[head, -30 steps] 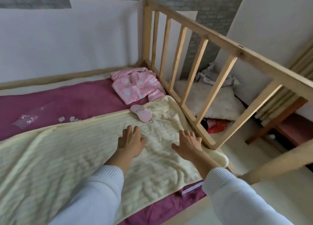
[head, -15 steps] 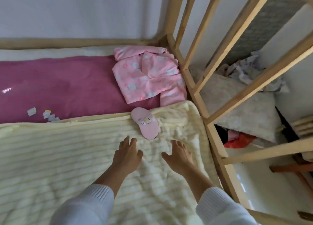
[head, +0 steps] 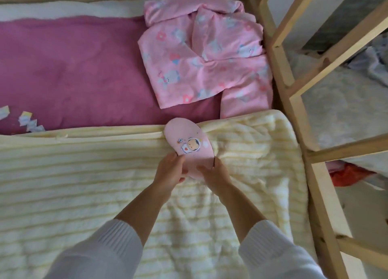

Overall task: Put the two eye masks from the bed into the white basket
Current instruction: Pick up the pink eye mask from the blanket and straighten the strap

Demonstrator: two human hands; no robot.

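Now I'm pinching the eye mask (head: 190, 145) at twelve o'clock with both hands, left hand (head: 170, 169) and right hand (head: 215, 171); lifting it toward the unseen basket comes next.

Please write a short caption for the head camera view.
Both hands, left hand and right hand, grip a pink eye mask on the cream blanket.

place: child's bedroom | evidence: wooden bed rail (head: 281, 72), blanket (head: 84, 184), pink pyjamas (head: 201, 58)

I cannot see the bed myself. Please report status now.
Left hand and right hand both pinch pink eye mask on cream blanket. Basket, second mask not visible. Nothing blocking.
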